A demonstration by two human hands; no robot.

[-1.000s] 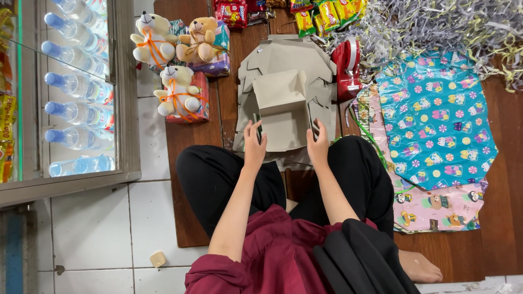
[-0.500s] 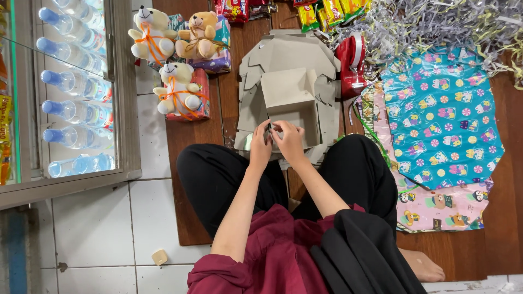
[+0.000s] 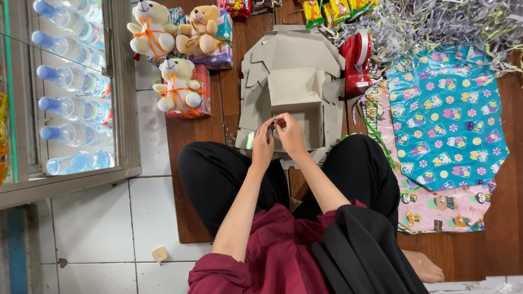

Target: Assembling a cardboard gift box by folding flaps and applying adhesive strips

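Observation:
A grey cardboard box (image 3: 294,87), half folded with its flaps up, sits on a stack of flat cardboard cut-outs (image 3: 255,98) on the wooden floor before my crossed legs. My left hand (image 3: 264,144) and my right hand (image 3: 291,136) meet over the box's near edge. Their fingertips pinch a small dark piece (image 3: 275,126) between them; what it is I cannot tell. A red tape dispenser (image 3: 355,62) stands just right of the box.
Teal patterned wrapping paper (image 3: 447,114) lies over a pink sheet (image 3: 441,209) at right. Shredded paper (image 3: 436,22) and snack packs (image 3: 332,8) lie at the back. Teddy bears on wrapped gifts (image 3: 177,84) stand at left, beside a glass-door cooler of water bottles (image 3: 71,81).
My hands left the box's two near sides and came together at the middle of its near edge, fingertips now pinching a small piece. The view has shifted slightly.

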